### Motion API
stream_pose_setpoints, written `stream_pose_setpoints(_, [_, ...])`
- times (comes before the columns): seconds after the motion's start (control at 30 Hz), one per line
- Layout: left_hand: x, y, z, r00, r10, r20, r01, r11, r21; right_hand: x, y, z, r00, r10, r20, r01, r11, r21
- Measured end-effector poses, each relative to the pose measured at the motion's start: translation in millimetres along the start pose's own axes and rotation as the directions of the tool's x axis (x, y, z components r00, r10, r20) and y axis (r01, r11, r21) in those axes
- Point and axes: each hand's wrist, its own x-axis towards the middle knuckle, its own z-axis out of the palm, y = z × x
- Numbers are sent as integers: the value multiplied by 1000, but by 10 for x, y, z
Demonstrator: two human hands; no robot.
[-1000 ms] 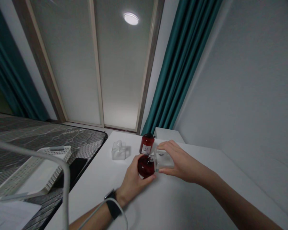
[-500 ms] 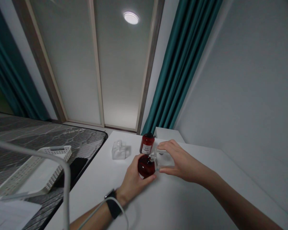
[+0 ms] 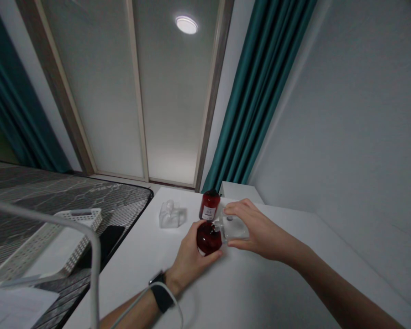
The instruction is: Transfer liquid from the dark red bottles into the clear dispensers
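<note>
My left hand (image 3: pixel 191 261) grips a round dark red glass bottle (image 3: pixel 208 238), lying tilted with its white label mostly hidden. My right hand (image 3: pixel 256 227) holds a square clear glass bottle (image 3: pixel 235 227) on its side, fingers over the top and thumb below. The clear bottle's neck meets the top of the red one, and my fingers hide part of the join. Just behind stands a red bottle with a white label (image 3: pixel 209 205), upright on the white table (image 3: pixel 260 292). Further left, an upright clear glass bottle (image 3: pixel 169 214) stands apart from both hands.
A white slatted plastic basket (image 3: pixel 78 219) and a black flat object (image 3: pixel 106 242) lie on a grey patterned mat (image 3: pixel 71 194) left of the table. A curved white rail (image 3: pixel 95 256) crosses the left of the view. A white box (image 3: pixel 239 191) stands behind the table.
The view has shifted very slightly. Both hands and the bottles they hold stay in nearly the same position and contact.
</note>
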Motion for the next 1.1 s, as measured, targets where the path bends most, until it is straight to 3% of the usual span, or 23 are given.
stream_pose_setpoints(1.1, [2, 38, -26, 1000, 30, 2, -30, 1000, 3, -13, 43, 2, 999, -30, -15, 30, 999, 20])
